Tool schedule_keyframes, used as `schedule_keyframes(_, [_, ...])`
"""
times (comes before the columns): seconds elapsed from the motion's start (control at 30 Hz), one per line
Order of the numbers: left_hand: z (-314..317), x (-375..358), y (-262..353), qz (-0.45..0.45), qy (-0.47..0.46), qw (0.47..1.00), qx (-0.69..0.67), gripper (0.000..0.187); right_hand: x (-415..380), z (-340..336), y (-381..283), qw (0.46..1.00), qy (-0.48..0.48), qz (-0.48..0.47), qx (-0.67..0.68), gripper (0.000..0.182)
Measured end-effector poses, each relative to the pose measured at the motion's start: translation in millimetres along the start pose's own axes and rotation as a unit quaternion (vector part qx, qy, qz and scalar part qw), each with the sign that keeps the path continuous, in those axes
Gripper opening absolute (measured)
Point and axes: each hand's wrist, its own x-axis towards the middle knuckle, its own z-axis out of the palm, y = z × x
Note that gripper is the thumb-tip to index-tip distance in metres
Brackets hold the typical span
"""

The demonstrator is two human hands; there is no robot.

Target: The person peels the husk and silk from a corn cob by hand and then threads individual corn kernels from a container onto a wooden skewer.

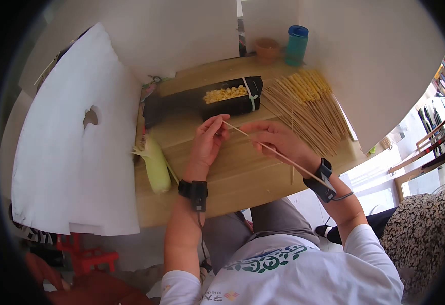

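My left hand point(212, 136) pinches one end of a thin wooden stick point(293, 163) in front of the black box. The fingers of my right hand point(279, 140) are closed round the same stick, which runs back over the right wrist. Yellow corn kernels point(226, 94) fill the open part of the black box point(237, 105), tied with a white band. To its right lies a fan of sticks point(304, 119), several with yellow pieces point(309, 87) on their far ends. A pale green corn cob in its husk point(156, 166) lies left of my left hand.
The wooden table point(217, 179) has white boards around it. At the back stand a brown pot point(267, 50) and a teal bottle point(296, 47) with a blue lid. A person in patterned clothing point(420, 234) is at the right; a red stool point(88, 256) is at lower left.
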Motion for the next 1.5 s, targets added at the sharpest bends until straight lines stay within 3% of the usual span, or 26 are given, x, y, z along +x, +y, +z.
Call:
schedule_keyframes(0.07, [-6, 3, 3, 0.012, 0.023, 1.000, -0.007, 0.024, 12, -4, -4, 0.999, 0.015, 0.023, 0.022, 0.036])
schedule_keyframes(0.13, [-17, 7, 5, 0.090, 0.100, 0.991, 0.020, 0.022, 23, -22, 2, 0.986, -0.030, 0.002, 0.162, 0.040])
schedule_keyframes(0.17, [-25, 9, 5, 0.094, 0.104, 0.990, 0.021, 0.022, 27, -32, 12, 0.986, -0.034, 0.004, 0.161, 0.040])
schedule_keyframes(0.23, [-42, 11, 9, 0.112, 0.161, 0.981, -0.008, 0.019, 32, -46, 30, 0.974, 0.001, -0.003, 0.225, 0.042])
schedule_keyframes(0.4, [-48, 13, 11, 0.121, 0.221, 0.968, -0.006, 0.015, 22, -55, 44, 0.982, -0.009, -0.018, 0.188, 0.043])
schedule_keyframes(0.47, [-45, 9, 12, 0.134, 0.231, 0.962, 0.048, 0.013, 28, -46, 48, 0.985, -0.023, -0.009, 0.171, 0.043])
schedule_keyframes(0.53, [-37, 3, 17, 0.150, 0.242, 0.955, 0.083, 0.012, 25, -39, 39, 0.998, 0.039, -0.011, 0.056, 0.041])
schedule_keyframes(0.6, [-29, -1, 21, 0.167, 0.229, 0.929, 0.238, 0.011, 26, -38, 43, 0.998, 0.044, -0.012, 0.033, 0.041])
schedule_keyframes(0.63, [-29, -4, 25, 0.169, 0.230, 0.928, 0.238, 0.011, 26, -39, 44, 0.998, 0.058, -0.015, 0.014, 0.040])
schedule_keyframes(0.73, [-44, -22, 40, 0.177, 0.208, 0.914, 0.300, 0.011, 23, -40, 41, 0.999, 0.050, -0.005, 0.004, 0.040])
schedule_keyframes(0.9, [-50, -20, 72, 0.168, 0.278, 0.884, 0.336, 0.012, 26, -43, 42, 0.998, 0.058, -0.006, 0.034, 0.038])
schedule_keyframes(1.03, [-14, 31, 84, 0.174, 0.161, 0.900, 0.366, 0.015, 23, -43, 38, 0.999, 0.037, -0.004, 0.040, 0.039])
schedule_keyframes(1.1, [0, 61, 84, 0.156, 0.116, 0.810, 0.554, 0.017, 22, -49, 35, 0.997, 0.020, -0.018, 0.068, 0.040])
schedule_keyframes(1.13, [2, 74, 79, 0.160, 0.111, 0.809, 0.555, 0.017, 22, -51, 35, 0.995, 0.000, -0.024, 0.100, 0.040])
schedule_keyframes(1.2, [0, 98, 64, 0.205, 0.089, 0.710, 0.668, 0.019, 21, -55, 36, 0.991, 0.007, -0.043, 0.128, 0.040])
schedule_keyframes(1.27, [-5, 105, 49, 0.213, 0.057, 0.680, 0.699, 0.020, 20, -57, 35, 0.986, 0.016, -0.058, 0.157, 0.040])
schedule_keyframes(1.33, [-1, 100, 39, 0.218, 0.035, 0.612, 0.759, 0.021, 21, -57, 36, 0.984, 0.030, -0.051, 0.166, 0.039])
schedule_keyframes(1.5, [-9, 86, 50, 0.197, 0.012, 0.684, 0.703, 0.021, 20, -49, 30, 0.993, 0.022, -0.032, 0.115, 0.041])
